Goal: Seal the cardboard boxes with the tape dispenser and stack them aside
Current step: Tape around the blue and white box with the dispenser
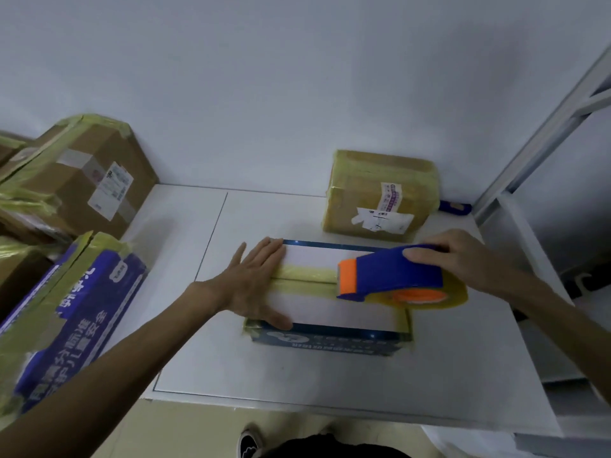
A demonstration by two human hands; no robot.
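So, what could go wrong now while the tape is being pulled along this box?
1. The left hand only presses flat on the box. A hard pull by the right hand on the tape dispenser might slide the box across the white table.
2. The tape strip looks uneven along the seam, so it may wrinkle or drift off it.
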